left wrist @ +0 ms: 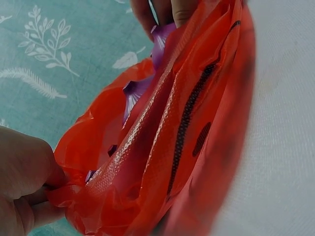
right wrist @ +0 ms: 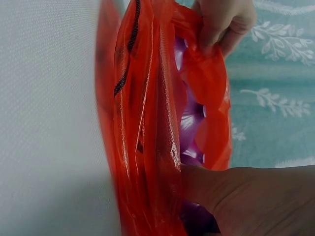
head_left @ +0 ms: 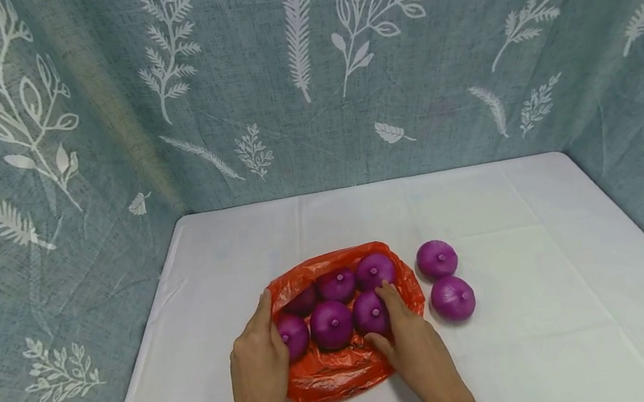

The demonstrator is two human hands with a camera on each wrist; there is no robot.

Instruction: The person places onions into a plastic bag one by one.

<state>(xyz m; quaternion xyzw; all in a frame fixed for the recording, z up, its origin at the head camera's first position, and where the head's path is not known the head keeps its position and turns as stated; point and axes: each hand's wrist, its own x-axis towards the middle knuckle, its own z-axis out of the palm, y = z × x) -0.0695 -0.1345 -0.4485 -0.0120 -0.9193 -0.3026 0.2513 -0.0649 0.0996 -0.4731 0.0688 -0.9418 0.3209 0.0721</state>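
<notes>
A red plastic bag (head_left: 334,384) lies open on the table with several purple onions (head_left: 331,325) inside it. My left hand (head_left: 260,365) pinches the bag's rim at its left side, and the left wrist view shows the plastic bunched between thumb and fingers (left wrist: 37,209). Reaching in over the right side, my right hand (head_left: 416,338) holds one onion (head_left: 370,317) between thumb and fingers. In the right wrist view this hand (right wrist: 236,196) dips behind the bag's near wall, which hides its fingertips. The onions' pointed tops mostly face up toward the head camera.
Two more purple onions, one (head_left: 436,258) behind the other (head_left: 453,298), sit just right of the bag on the white-covered table (head_left: 537,349). A grey-green curtain (head_left: 254,54) with white leaf prints hangs behind the table and along both sides.
</notes>
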